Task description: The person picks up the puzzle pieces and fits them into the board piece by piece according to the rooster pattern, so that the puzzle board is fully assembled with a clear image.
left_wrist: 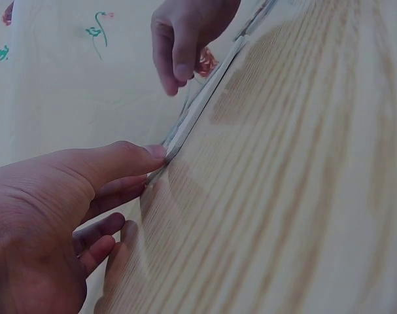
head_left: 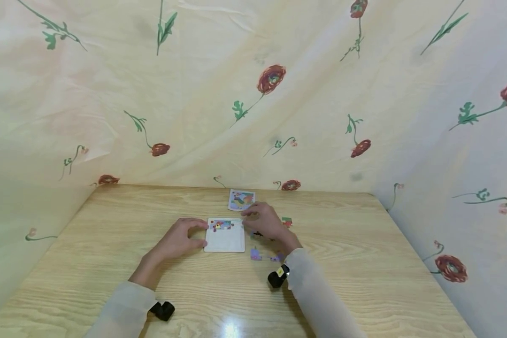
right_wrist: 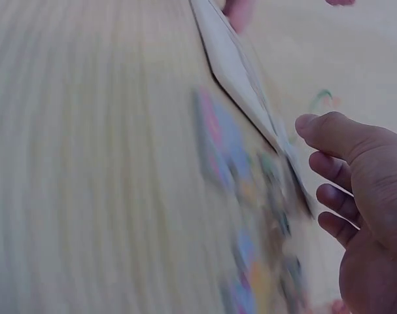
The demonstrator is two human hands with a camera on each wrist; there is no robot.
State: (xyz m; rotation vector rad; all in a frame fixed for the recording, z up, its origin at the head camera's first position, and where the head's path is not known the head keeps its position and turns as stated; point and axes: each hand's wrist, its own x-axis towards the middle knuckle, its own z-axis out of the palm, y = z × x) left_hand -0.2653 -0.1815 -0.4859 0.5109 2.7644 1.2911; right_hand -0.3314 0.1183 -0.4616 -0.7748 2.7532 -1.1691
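A white puzzle tray (head_left: 225,241) lies on the table, with a few joined jigsaw pieces (head_left: 222,225) along its upper left. My left hand (head_left: 179,240) holds the tray's left edge, its thumb (left_wrist: 142,157) right on the rim in the left wrist view. Over the tray's upper right corner hovers my right hand (head_left: 264,221), its fingers bent loosely. Nothing shows between thumb and fingers of the right hand (right_wrist: 375,190) in the right wrist view. Loose jigsaw pieces (head_left: 255,254) lie right of the tray, some hidden beneath the right hand and wrist.
Behind the tray lies a picture card (head_left: 241,199) with a colourful print. Another loose piece (head_left: 287,221) sits beyond the right wrist. Flower-printed cloth (head_left: 203,117) hangs around the back and sides of the wooden table (head_left: 211,291). A black wrist camera (head_left: 276,278) is on the right arm.
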